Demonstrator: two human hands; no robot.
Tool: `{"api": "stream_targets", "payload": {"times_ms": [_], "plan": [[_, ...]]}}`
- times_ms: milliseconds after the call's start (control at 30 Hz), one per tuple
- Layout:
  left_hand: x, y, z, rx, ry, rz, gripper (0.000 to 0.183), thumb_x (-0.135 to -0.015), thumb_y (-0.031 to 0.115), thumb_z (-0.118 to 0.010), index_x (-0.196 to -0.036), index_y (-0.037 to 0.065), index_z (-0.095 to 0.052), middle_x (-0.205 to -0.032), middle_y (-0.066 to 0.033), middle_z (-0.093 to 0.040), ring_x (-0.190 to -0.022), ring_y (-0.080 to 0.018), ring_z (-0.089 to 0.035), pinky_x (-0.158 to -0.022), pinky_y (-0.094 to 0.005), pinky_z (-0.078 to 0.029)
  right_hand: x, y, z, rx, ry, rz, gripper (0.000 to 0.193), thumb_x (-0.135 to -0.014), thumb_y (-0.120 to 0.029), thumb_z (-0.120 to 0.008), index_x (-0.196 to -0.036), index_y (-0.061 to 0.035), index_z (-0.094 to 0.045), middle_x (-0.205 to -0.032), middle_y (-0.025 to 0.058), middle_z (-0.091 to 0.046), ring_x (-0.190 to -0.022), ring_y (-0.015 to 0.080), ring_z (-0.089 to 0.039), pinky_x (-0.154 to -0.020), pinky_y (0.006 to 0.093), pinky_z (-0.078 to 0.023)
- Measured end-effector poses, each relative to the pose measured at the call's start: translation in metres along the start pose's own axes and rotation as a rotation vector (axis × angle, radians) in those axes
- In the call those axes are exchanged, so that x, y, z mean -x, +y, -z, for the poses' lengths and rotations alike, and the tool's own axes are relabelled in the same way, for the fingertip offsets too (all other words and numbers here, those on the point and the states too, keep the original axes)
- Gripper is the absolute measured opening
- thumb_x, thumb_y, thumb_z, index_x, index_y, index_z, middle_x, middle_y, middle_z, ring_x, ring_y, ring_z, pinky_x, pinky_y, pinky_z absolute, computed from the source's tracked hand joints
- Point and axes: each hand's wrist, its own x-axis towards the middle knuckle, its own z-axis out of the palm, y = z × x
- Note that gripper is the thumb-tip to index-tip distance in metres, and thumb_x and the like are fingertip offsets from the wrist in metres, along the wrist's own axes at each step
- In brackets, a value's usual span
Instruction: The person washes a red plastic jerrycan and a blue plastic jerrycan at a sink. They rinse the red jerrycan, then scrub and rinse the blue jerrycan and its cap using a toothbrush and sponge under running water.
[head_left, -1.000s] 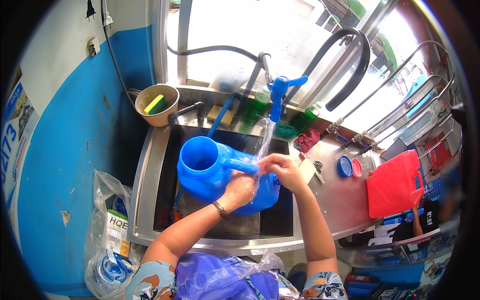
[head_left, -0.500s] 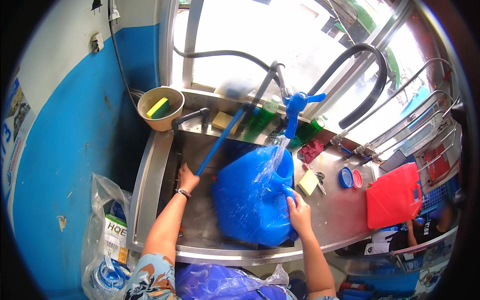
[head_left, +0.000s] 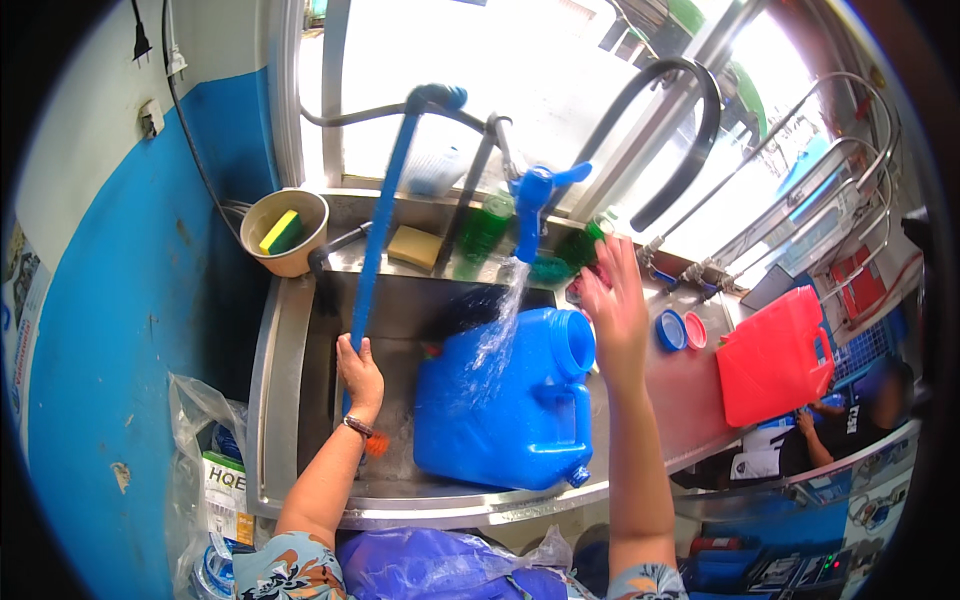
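My left hand [head_left: 360, 380] is wrapped around a long blue rod [head_left: 374, 240] with a bent, thicker upper end. An orange tuft [head_left: 376, 444] shows by my left wrist. In the steel sink [head_left: 285, 400] sits a blue jerrycan [head_left: 490, 400], its round mouth uncapped and its handle toward the right. Water runs onto its side from the blue-handled tap [head_left: 534, 205]. My right hand [head_left: 615, 295] is raised off the jerrycan, fingers stretched and nothing seen in it, partly blurred. Behind its fingers lies a crumpled red cloth [head_left: 576, 290], near a green bottle [head_left: 580, 246].
A beige tub [head_left: 285, 232] with a yellow-green sponge stands at the back left. A tan sponge [head_left: 412, 246] and another green bottle [head_left: 486, 235] line the sink's back ledge. Blue [head_left: 671, 330] and pink [head_left: 695, 330] caps and a red jerrycan [head_left: 770, 360] are on the right counter.
My right hand has let go of the blue jerrycan and moved up and away. The jerrycan has turned, its mouth now showing. My left hand has swung the rod upright.
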Motion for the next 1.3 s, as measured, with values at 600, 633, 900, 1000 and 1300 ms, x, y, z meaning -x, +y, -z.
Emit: {"api": "stream_targets", "payload": {"times_ms": [600, 633, 900, 1000, 1300], "plan": [[0.081, 0.247, 0.017, 0.603, -0.259, -0.932, 0.051, -0.074, -0.003, -0.064, -0.124, 0.008, -0.060, -0.100, -0.0115, -0.057, -0.099, -0.0300, -0.058, -0.087, -0.0446, -0.048, 0.053, -0.073, 0.046, -0.564, -0.015, 0.236, 0.038, -0.103, -0.048, -0.049, -0.091, -0.0121, -0.057, -0.064, -0.0004, -0.045, -0.047, 0.0103, -0.037, -0.045, 0.0288, -0.037], [0.089, 0.251, 0.015, 0.695, -0.342, -0.984, 0.047, -0.074, -0.002, -0.063, -0.120, 0.007, -0.061, -0.100, -0.0118, -0.058, -0.099, -0.0303, -0.059, -0.087, -0.0447, -0.049, 0.046, -0.095, 0.075, -0.647, 0.113, 0.293, 0.037, -0.103, -0.045, -0.050, -0.090, -0.0107, -0.057, -0.063, -0.0012, -0.041, -0.045, 0.0070, -0.032, -0.039, 0.0244, -0.030], [0.163, 0.219, -0.074, 0.251, -1.397, 0.297, 0.037, -0.088, 0.020, -0.059, -0.116, -0.004, -0.057, -0.105, -0.0207, -0.064, -0.101, -0.0283, -0.063, -0.087, -0.0378, -0.052, 0.036, -0.195, 0.189, -0.300, 0.271, 0.547, 0.037, -0.105, -0.040, -0.048, -0.081, -0.0108, -0.047, -0.064, -0.0031, -0.028, -0.050, 0.0058, -0.027, -0.046, 0.0219, -0.027], [0.171, 0.218, -0.115, 0.773, -1.546, 0.987, 0.037, -0.090, 0.020, -0.065, -0.117, 0.000, -0.050, -0.108, -0.0144, -0.060, -0.100, -0.0257, -0.063, -0.086, -0.0411, -0.052, 0.030, -0.152, 0.169, -0.204, 0.395, 0.553, 0.038, -0.104, -0.041, -0.049, -0.080, -0.0113, -0.047, -0.064, -0.0031, -0.026, -0.051, 0.0062, -0.026, -0.046, 0.0230, -0.025], [0.045, 0.235, -0.034, 0.223, -1.624, 0.518, 0.032, -0.096, 0.027, -0.061, -0.109, -0.002, -0.056, -0.099, -0.0150, -0.065, -0.074, -0.0264, -0.072, -0.070, -0.0409, -0.057, 0.024, -0.010, 0.091, -0.382, 0.301, 0.203, 0.040, -0.102, -0.039, -0.054, -0.077, -0.0105, -0.044, -0.064, -0.0005, -0.036, -0.050, 0.0090, -0.034, -0.047, 0.0248, -0.031]]}}
